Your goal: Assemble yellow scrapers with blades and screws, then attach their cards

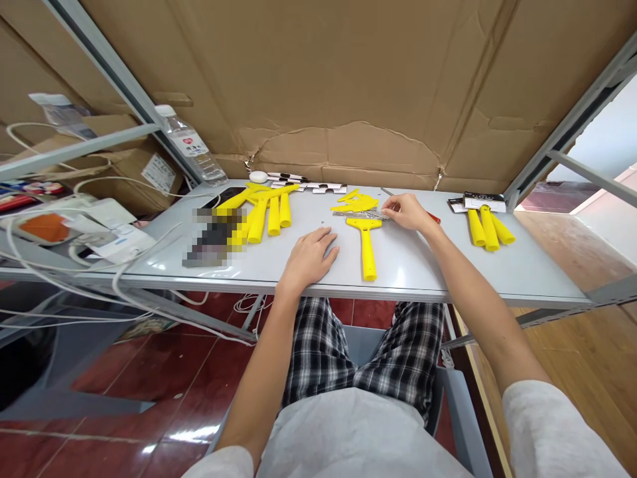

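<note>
My left hand (311, 257) lies palm down on the grey tabletop (318, 282), fingers stretched out and holding nothing. A yellow T-shaped scraper handle (367, 252) lies to its right, wide head away from me. Just beyond that head is a strip of small dark metal bits (365, 214), too small to make out. My right hand (405, 212) is at the right end of this strip, thumb and fingertips pinched together; whatever is between them is hidden. Flat yellow plastic pieces (359, 202) are heaped behind the strip. A red-handled tool (434, 218) lies partly hidden behind my right wrist.
Several yellow handles (263, 211) are piled at the left, beside a pixelated dark patch (212, 239). More yellow handles with black-and-white cards (485, 202) lie at the right. A plastic bottle (194, 146) leans at the back left. White cables (114, 265) hang over the left side. Cardboard (338, 79) walls the back.
</note>
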A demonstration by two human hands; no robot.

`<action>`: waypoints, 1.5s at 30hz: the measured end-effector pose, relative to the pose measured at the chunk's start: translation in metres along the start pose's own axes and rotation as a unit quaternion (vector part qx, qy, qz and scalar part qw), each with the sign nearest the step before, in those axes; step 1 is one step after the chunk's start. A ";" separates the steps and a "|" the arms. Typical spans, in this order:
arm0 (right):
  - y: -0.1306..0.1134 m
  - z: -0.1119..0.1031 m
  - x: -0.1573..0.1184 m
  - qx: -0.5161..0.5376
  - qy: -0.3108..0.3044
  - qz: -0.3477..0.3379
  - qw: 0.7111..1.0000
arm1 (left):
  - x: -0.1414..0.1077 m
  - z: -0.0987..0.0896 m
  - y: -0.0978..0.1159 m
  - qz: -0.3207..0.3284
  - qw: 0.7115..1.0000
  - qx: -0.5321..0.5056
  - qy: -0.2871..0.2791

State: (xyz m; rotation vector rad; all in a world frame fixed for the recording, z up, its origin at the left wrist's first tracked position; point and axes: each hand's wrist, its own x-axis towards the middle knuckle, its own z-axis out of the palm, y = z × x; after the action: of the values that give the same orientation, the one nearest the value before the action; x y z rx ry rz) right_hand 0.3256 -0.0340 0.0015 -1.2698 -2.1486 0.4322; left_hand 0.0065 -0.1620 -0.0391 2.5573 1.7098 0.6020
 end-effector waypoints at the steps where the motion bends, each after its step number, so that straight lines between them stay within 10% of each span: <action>1: 0.000 0.001 0.000 0.001 0.000 -0.001 1.000 | 0.001 -0.001 0.000 -0.002 1.000 0.001 0.000; 16: -0.024 0.026 -0.001 -0.092 0.032 -0.080 0.992 | 0.128 -0.029 -0.040 0.202 0.978 0.023 -0.047; 24: -0.044 0.048 0.008 -0.108 -0.034 -0.081 0.990 | 0.122 -0.009 -0.045 0.214 0.970 -0.116 -0.025; 45: -0.037 0.057 0.010 -0.110 -0.034 -0.074 0.991 | 0.127 0.012 -0.050 0.268 0.958 -0.098 0.020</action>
State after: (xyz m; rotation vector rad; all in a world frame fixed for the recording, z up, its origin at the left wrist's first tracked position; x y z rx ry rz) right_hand 0.2604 -0.0420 -0.0186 -1.2151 -2.3818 0.1837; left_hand 0.0077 -0.0257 -0.0220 2.8643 0.8830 0.7898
